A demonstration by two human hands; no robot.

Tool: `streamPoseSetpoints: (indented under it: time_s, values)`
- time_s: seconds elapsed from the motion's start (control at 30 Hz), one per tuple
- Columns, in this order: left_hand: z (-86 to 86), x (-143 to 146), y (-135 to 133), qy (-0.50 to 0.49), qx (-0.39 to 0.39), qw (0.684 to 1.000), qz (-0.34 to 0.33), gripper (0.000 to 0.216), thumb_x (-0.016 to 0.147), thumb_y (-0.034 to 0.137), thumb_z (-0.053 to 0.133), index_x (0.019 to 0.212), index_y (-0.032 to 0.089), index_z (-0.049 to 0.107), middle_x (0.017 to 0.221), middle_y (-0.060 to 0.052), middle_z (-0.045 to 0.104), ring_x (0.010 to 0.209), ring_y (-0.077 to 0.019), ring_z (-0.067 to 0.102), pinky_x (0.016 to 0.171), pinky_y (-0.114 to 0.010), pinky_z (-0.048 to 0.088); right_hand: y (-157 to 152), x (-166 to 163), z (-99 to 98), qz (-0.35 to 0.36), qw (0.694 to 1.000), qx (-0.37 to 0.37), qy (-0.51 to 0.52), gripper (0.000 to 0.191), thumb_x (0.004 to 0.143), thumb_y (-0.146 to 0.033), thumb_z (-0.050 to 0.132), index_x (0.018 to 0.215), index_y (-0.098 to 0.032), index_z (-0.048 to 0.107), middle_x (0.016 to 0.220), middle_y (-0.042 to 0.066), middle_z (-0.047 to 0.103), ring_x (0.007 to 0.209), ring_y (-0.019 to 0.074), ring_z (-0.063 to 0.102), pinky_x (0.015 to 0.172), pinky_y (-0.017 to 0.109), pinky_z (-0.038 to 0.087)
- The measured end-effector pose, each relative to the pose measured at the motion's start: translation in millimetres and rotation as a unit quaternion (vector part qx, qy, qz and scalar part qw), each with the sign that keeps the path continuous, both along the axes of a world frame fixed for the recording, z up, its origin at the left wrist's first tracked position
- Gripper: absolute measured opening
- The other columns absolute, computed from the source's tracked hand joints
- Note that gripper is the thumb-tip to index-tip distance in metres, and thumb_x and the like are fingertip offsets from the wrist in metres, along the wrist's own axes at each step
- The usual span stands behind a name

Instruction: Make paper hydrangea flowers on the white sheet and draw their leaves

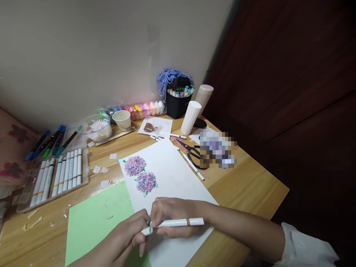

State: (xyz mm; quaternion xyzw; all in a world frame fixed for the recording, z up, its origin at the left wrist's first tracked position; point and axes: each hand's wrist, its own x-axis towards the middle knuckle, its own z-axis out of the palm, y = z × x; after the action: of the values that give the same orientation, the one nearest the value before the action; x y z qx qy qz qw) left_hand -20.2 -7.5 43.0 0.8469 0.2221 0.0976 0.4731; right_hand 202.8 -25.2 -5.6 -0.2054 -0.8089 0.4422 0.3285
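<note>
My left hand (130, 231) is closed around a small white marker cap (147, 231), its round end facing right. My right hand (174, 213) grips a white marker (180, 222) with an orange-brown band, held sideways over the paper. A dark green part shows at the marker's left end, close to my left fingers. Beneath both hands lies a white sheet (172, 170) bearing two round, textured purple-blue flowers (146, 182) with green-outlined leaves. A light green sheet (94, 218) lies under my left forearm, partly beneath the white one.
At left is a clear case (86, 174) of white markers. Behind stand a plastic bowl (102, 131), a paper cup (122, 120) and a black marker holder (178, 105). Black-handled scissors (191, 150) and loose markers lie right of the sheet, near white cylinders (191, 118). Paper scraps are scattered left.
</note>
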Motion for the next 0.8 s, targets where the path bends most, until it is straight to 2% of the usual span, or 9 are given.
streamPoseSetpoints:
  time_s: [0.1, 0.23, 0.33, 0.4, 0.5, 0.57, 0.6, 0.7, 0.8]
  values:
    - [1.2, 1, 9, 0.009, 0.036, 0.999, -0.021, 0.032, 0.097, 0.039, 0.030, 0.089, 0.025, 0.057, 0.085, -0.002, 0.061, 0.078, -0.0142, 0.057, 0.073, -0.021, 0.052, 3, 4, 2.1, -0.009, 0.999, 0.020, -0.037, 0.008, 0.089, -0.025, 0.049, 0.094, -0.019, 0.047, 0.089, 0.005, 0.059, 0.087, 0.0141, 0.057, 0.086, 0.031, 0.046]
    - [-6.6, 1, 11, 0.001, 0.108, 0.994, -0.015, 0.030, 0.097, 0.033, 0.031, 0.091, 0.027, 0.059, 0.088, -0.002, 0.063, 0.081, -0.0147, 0.059, 0.073, -0.021, 0.054, 7, 11, 11.6, -0.005, 0.999, -0.003, -0.052, 0.014, 0.089, -0.027, 0.053, 0.099, -0.018, 0.054, 0.094, 0.006, 0.062, 0.090, 0.0145, 0.057, 0.086, 0.030, 0.046]
    - [-19.5, -10, 9, 0.006, 0.142, 0.990, 0.017, 0.028, 0.097, 0.029, 0.032, 0.089, 0.027, 0.059, 0.090, -0.002, 0.063, 0.083, -0.0148, 0.060, 0.074, -0.020, 0.054, 12, 19, 24.4, -0.007, 0.995, -0.048, -0.082, 0.031, 0.087, -0.023, 0.058, 0.117, -0.017, 0.053, 0.108, 0.008, 0.063, 0.091, 0.0137, 0.058, 0.085, 0.028, 0.047]
    - [-30.7, -24, 9, 0.004, 0.178, 0.981, 0.074, 0.028, 0.097, 0.028, 0.031, 0.090, 0.026, 0.058, 0.092, -0.002, 0.063, 0.083, -0.0146, 0.061, 0.074, -0.019, 0.053, 19, 31, 33.7, -0.078, 0.984, -0.093, -0.132, 0.047, 0.086, -0.019, 0.058, 0.131, -0.017, 0.045, 0.116, 0.010, 0.061, 0.091, 0.0138, 0.059, 0.083, 0.027, 0.047]
    - [-45.7, -49, 15, 0.019, 0.291, 0.940, 0.177, 0.018, 0.093, 0.029, 0.041, 0.097, 0.025, 0.058, 0.095, -0.003, 0.061, 0.083, -0.0155, 0.061, 0.069, -0.020, 0.051, 30, 62, 45.1, -0.260, 0.938, -0.109, -0.203, 0.030, 0.087, -0.019, 0.052, 0.118, -0.018, 0.055, 0.097, 0.006, 0.066, 0.083, 0.0148, 0.060, 0.078, 0.029, 0.047]
    - [-50.9, -61, 20, 0.037, 0.378, 0.894, 0.238, 0.018, 0.093, 0.033, 0.043, 0.096, 0.023, 0.057, 0.093, -0.004, 0.060, 0.079, -0.0169, 0.061, 0.066, -0.024, 0.049, 35, 86, 49.4, -0.368, 0.889, -0.110, -0.250, 0.025, 0.084, -0.025, 0.056, 0.109, -0.020, 0.058, 0.091, 0.004, 0.065, 0.081, 0.0164, 0.060, 0.073, 0.029, 0.045]
    - [-51.9, -66, 23, 0.057, 0.409, 0.871, 0.265, 0.020, 0.093, 0.035, 0.041, 0.095, 0.022, 0.057, 0.091, -0.005, 0.059, 0.076, -0.0176, 0.060, 0.064, -0.026, 0.048, 37, 96, 50.4, -0.399, 0.866, -0.120, -0.278, 0.022, 0.083, -0.029, 0.058, 0.103, -0.020, 0.060, 0.086, 0.003, 0.064, 0.077, 0.0169, 0.059, 0.068, 0.028, 0.045]
    - [-50.8, -69, 26, 0.141, 0.457, 0.814, 0.329, 0.029, 0.096, 0.038, 0.034, 0.092, 0.018, 0.054, 0.089, -0.007, 0.056, 0.069, -0.0192, 0.057, 0.059, -0.030, 0.045, 39, 116, 49.2, -0.434, 0.823, -0.143, -0.338, 0.017, 0.079, -0.036, 0.060, 0.086, -0.020, 0.062, 0.078, 0.002, 0.063, 0.071, 0.0177, 0.059, 0.061, 0.027, 0.041]
    - [-50.7, -67, 27, 0.175, 0.463, 0.799, 0.342, 0.028, 0.096, 0.037, 0.032, 0.092, 0.018, 0.052, 0.093, -0.009, 0.056, 0.072, -0.0203, 0.056, 0.062, -0.031, 0.045, 40, 115, 43.6, -0.450, 0.796, -0.133, -0.382, 0.019, 0.076, -0.038, 0.062, 0.076, -0.020, 0.057, 0.076, 0.003, 0.063, 0.069, 0.0181, 0.058, 0.058, 0.027, 0.039]
